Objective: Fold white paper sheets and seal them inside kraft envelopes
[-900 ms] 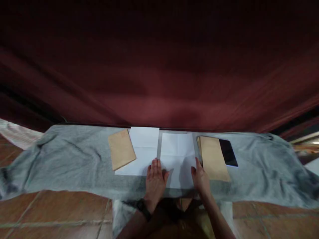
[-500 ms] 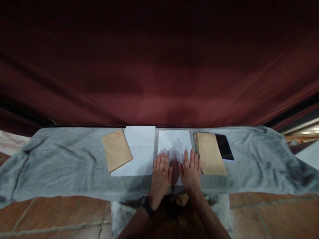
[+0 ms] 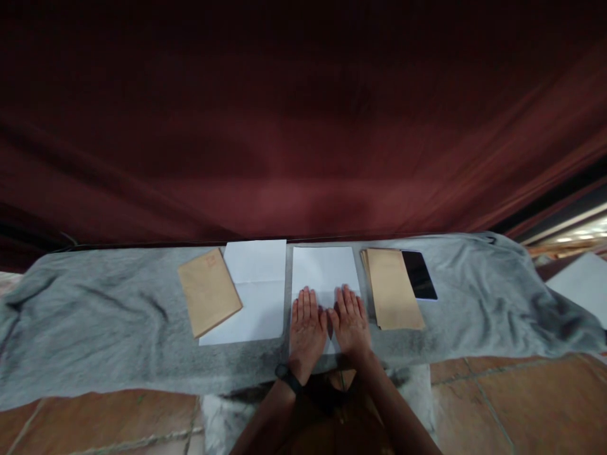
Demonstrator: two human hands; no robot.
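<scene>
A white sheet of paper lies in front of me on the grey cloth. My left hand rests flat on its left half, fingers stretched forward. Beside it, palm down on the right half, is my right hand, its fingers also extended. The thumbs nearly meet between them. Neither hand holds anything, and both cover the near part of the sheet. Just right of my right hand sits a stack of brown envelopes. On the left, more brown envelopes overlap other white paper that shows a crease across it.
A dark-screened phone or tablet is partly under the right envelopes. Grey cloth drapes the narrow table, wrinkled at both ends. A dark red curtain hangs behind it. Tiled floor shows below, and something white stands at far right.
My right hand has turned inward and come closer to my left hand on the sheet. The camera view has shifted slightly, moving the scene to the left.
</scene>
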